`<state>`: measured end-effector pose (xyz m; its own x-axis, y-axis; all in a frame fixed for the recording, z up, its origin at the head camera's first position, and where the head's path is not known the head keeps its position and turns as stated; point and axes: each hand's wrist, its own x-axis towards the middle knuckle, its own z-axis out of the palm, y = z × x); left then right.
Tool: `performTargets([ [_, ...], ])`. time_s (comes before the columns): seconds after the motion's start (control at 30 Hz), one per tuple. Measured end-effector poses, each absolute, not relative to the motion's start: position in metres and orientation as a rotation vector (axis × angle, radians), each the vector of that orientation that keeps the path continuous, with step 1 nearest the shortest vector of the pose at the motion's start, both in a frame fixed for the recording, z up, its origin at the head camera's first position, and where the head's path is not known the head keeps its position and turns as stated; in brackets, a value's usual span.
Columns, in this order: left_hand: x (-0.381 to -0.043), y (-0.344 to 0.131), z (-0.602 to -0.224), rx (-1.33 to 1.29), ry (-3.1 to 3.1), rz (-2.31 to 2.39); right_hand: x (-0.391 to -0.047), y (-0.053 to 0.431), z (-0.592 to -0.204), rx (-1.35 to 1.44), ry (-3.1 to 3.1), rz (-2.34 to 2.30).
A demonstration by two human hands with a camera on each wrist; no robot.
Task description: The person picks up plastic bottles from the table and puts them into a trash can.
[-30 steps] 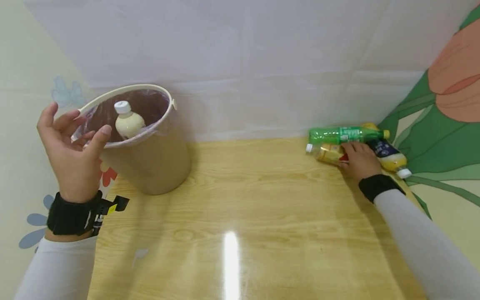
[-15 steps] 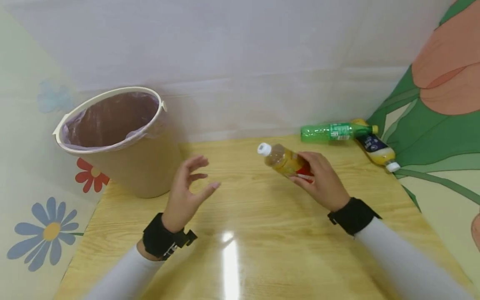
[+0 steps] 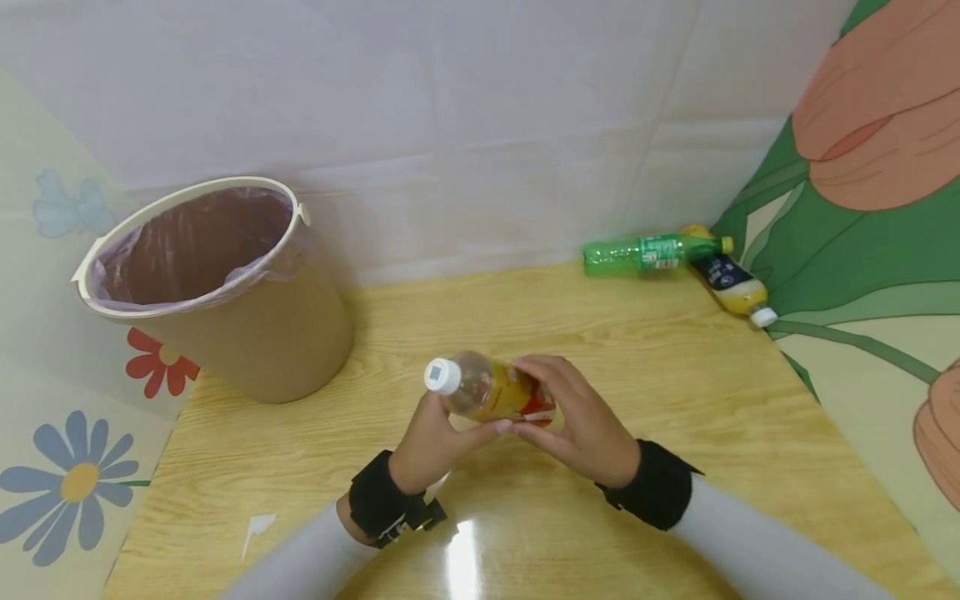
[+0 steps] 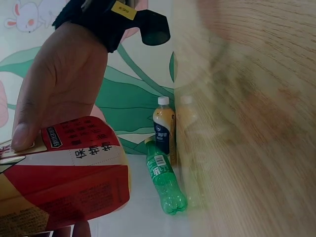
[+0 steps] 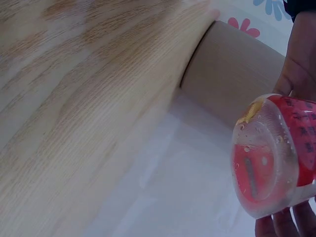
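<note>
I see a glossy wooden table (image 3: 637,350) filling the lower frame; pale wall (image 3: 450,125) behind, flower-print panels (image 3: 862,167) at both sides.

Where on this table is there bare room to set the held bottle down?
Bare wood lies between the bin and the green bottle, along the wall, and right of the hands toward the table edge. Both left hand and right hand hold the tea bottle mid-table. The far right corner is crowded: the green bottle and yellow bottle lie there.
</note>
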<state>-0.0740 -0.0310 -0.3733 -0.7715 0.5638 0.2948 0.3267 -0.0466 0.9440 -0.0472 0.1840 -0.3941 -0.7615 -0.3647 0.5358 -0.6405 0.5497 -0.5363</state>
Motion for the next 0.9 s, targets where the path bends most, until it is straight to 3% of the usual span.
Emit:
performTargets([
  [0.47,-0.092,-0.048,-0.377,0.991,2.223,1.948,-0.064,0.193,-0.389,0.849,-2.435,0.924],
  [0.63,-0.111,-0.079,-0.349,0.944,2.360,2.081,-0.107,0.228,-0.393,0.783,-2.454,0.730],
  [0.9,-0.127,-0.145,-0.282,1.022,2.379,2.508,-0.176,0.326,-0.424,0.443,-2.596,0.403],
])
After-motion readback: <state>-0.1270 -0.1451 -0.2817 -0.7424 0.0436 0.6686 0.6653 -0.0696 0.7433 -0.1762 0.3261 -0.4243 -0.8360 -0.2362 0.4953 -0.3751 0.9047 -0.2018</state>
